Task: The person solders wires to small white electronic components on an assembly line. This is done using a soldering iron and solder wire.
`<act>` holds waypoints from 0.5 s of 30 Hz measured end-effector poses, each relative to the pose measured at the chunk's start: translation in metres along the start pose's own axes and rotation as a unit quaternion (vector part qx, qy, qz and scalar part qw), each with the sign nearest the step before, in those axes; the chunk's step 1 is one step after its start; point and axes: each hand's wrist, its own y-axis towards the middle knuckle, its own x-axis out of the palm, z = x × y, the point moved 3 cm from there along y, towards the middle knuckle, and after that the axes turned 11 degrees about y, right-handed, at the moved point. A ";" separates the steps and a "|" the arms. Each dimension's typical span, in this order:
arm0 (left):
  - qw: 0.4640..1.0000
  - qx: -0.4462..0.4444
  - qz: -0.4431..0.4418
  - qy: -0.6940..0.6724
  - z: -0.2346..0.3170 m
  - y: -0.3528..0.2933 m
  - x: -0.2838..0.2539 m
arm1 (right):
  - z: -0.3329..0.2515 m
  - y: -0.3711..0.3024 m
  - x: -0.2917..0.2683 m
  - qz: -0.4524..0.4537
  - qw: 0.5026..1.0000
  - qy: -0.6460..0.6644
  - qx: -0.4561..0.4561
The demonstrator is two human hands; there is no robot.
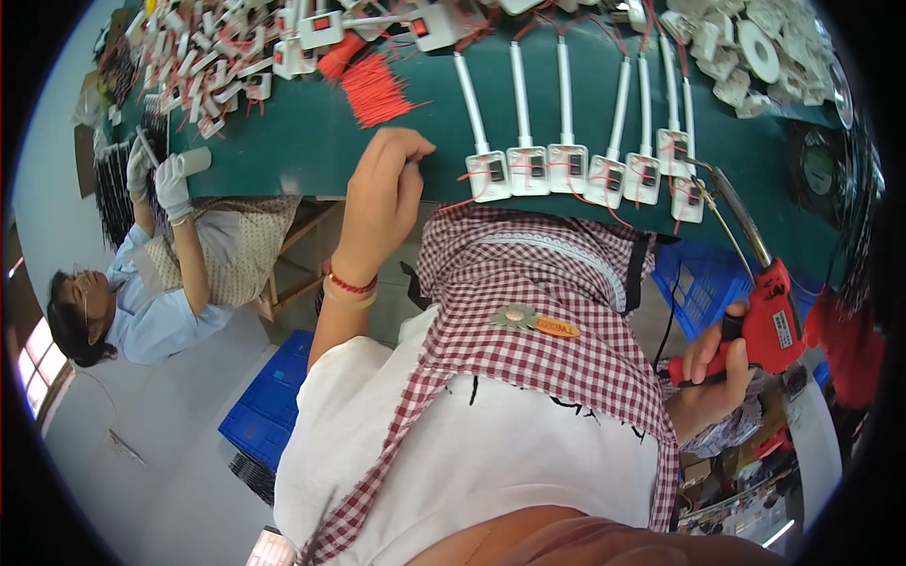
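My right hand is wrapped around the handle of a red soldering gun. Its long metal tip and a thin feed tube reach up and left to the rightmost white switch housing. Several such housings lie in a row along the table's near edge, each with a black switch, red wires and a white tube pointing away from me. My left hand rests at the table edge, left of the row, its fingers curled in with nothing visible in them. Just beyond it lies a bundle of short red wires.
White parts with red wires are heaped at the far left of the green table; white plastic pieces are piled far right. Left, a gloved co-worker holds a white cylinder. Blue crates stand below the table.
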 end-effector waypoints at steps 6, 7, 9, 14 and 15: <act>0.978 -0.008 0.074 0.196 -0.024 0.037 -0.001 | 0.000 0.004 0.012 0.041 0.998 -0.040 -0.032; 0.975 -0.016 0.045 0.218 -0.027 0.038 0.001 | 0.002 0.005 0.011 0.005 0.999 -0.032 -0.028; 0.972 -0.018 0.050 0.231 -0.027 0.038 0.006 | 0.003 0.004 0.014 -0.034 0.999 -0.024 -0.025; 0.964 -0.018 0.092 0.250 -0.027 0.040 0.007 | 0.004 0.001 0.013 0.031 0.998 -0.028 -0.040; 0.965 -0.013 0.107 0.239 -0.028 0.041 0.006 | 0.005 0.001 0.013 0.030 0.998 -0.027 -0.041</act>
